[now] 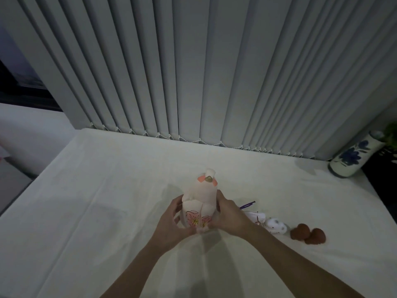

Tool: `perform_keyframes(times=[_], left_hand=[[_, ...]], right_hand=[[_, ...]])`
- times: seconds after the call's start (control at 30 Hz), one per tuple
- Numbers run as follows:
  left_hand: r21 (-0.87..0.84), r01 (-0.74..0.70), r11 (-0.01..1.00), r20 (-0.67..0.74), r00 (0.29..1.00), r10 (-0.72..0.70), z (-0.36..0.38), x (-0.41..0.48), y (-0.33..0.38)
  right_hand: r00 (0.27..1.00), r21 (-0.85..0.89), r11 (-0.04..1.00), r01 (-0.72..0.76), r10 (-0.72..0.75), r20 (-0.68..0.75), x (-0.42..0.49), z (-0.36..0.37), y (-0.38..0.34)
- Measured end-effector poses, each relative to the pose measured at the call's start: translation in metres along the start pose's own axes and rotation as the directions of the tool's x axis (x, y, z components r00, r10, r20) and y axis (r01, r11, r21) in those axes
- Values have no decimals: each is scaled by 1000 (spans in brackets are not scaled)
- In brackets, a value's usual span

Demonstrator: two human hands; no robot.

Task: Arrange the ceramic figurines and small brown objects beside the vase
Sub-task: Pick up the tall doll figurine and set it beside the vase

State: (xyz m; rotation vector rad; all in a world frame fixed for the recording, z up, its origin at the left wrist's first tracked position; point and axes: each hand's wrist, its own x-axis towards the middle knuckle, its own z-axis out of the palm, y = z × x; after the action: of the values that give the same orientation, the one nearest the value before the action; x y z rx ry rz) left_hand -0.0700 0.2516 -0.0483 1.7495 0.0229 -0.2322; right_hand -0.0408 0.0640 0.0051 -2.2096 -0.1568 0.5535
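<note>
In the head view, both bare hands meet around a tall pale figurine (pixel 199 203) that stands upright near the middle of a tabletop covered with a white cloth (pixel 107 190). The left hand (pixel 171 220) cups the figurine's left side low down, its fingers (pixel 177 206) curled against the body. The right hand (pixel 229 214) presses against the opposite side, fingers wrapped round the lower part, so the figurine is gripped between the two hands. The figurine is whitish pink, narrows toward a small knob at the top with orange patches and a dull gold spot just below it, and carries pink flower drawings with yellow centres on its lower front.

Just right of the right hand lies a small white piece (pixel 255 216) with a purple cord (pixel 248 204) showing above it; the wrist partly hides it. Next along is a small white figurine (pixel 276 226), lying on the cloth. Beside that sit two small brown objects (pixel 308 233), touching each other.

The vase (pixel 355 157), white with blue flowers, stands at the far right corner of the tabletop, well apart from the hands and the row of small things. Green leaves (pixel 392 136) show at the right edge near its mouth. Grey vertical blinds (pixel 193 65) hang behind the tabletop's far edge.
</note>
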Motion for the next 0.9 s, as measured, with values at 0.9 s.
perform_keyframes(times=[0.9], left_hand=[[193, -185, 963, 114, 980, 165, 5, 82, 101]], right_hand=[[957, -42, 994, 104, -111, -268, 15, -93, -33]])
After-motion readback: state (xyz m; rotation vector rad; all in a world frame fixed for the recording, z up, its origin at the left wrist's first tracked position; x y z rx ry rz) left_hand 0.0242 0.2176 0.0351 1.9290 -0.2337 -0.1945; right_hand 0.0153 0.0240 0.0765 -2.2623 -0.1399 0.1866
